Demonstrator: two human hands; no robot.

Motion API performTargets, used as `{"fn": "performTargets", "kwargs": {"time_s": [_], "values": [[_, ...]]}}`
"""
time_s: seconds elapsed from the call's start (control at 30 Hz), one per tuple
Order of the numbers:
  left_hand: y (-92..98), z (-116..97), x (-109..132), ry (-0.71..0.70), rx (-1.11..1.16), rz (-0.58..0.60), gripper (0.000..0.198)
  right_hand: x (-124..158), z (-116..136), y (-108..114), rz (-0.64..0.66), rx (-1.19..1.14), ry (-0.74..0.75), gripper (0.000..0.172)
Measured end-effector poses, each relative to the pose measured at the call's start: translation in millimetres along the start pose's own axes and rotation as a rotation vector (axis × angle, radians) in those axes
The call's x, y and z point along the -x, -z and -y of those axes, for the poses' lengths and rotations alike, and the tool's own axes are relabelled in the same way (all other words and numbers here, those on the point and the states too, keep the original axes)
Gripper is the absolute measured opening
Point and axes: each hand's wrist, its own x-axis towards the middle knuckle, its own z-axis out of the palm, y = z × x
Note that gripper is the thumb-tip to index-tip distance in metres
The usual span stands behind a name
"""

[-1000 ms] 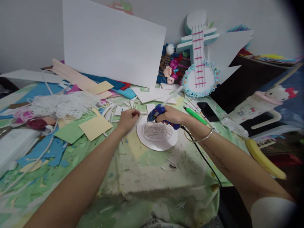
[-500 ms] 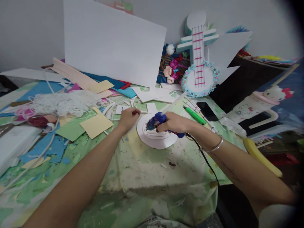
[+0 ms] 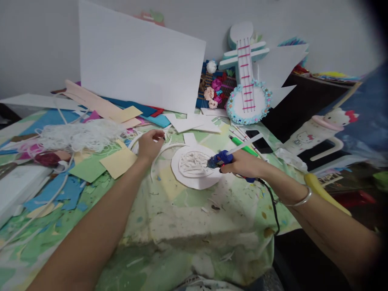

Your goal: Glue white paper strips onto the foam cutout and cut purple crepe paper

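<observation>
My right hand [image 3: 242, 163] grips a blue hot glue gun [image 3: 222, 158], with a long translucent glue stick [image 3: 245, 144] jutting from its back and a black cord trailing down. The gun's front end is over the right side of a white round disc [image 3: 201, 185]. On that disc sits a smaller round piece [image 3: 195, 163] covered with short white strips. My left hand [image 3: 149, 145] is left of the disc, its fingers curled together; whatever they hold is too small to make out. A curved white cord [image 3: 165, 150] runs between this hand and the disc.
Tangled white string [image 3: 81, 135] and coloured paper sheets [image 3: 118, 163] lie on the left. Behind stand a large white board [image 3: 139, 60] and a decorated model instrument [image 3: 250, 103]. At right are a green cutter [image 3: 242, 145], a phone [image 3: 259, 141] and a tumbler [image 3: 311, 131].
The glue gun and my right hand have moved right, uncovering the strips on the disc. My left hand has drawn back to the left. The view has shifted slightly.
</observation>
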Motion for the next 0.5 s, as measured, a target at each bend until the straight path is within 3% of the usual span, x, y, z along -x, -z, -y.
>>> {"fn": "performTargets", "kwargs": {"time_s": [0.17, 0.3, 0.4, 0.5], "values": [[12.7, 5, -8, 0.019, -0.380, 0.177, 0.017, 19, -16, 5, -0.091, -0.032, 0.020, 0.016], [17.3, 8, -9, 0.023, -0.495, 0.332, 0.024, 29, -15, 3, -0.191, 0.122, 0.045, 0.020], [17.2, 11, -8, -0.003, -0.559, 0.352, 0.023, 28, -14, -9, -0.322, 0.352, 0.081, 0.016], [16.8, 14, -9, -0.015, -0.597, 0.355, 0.020, 27, -14, -29, -0.385, 0.515, 0.022, 0.029]]}}
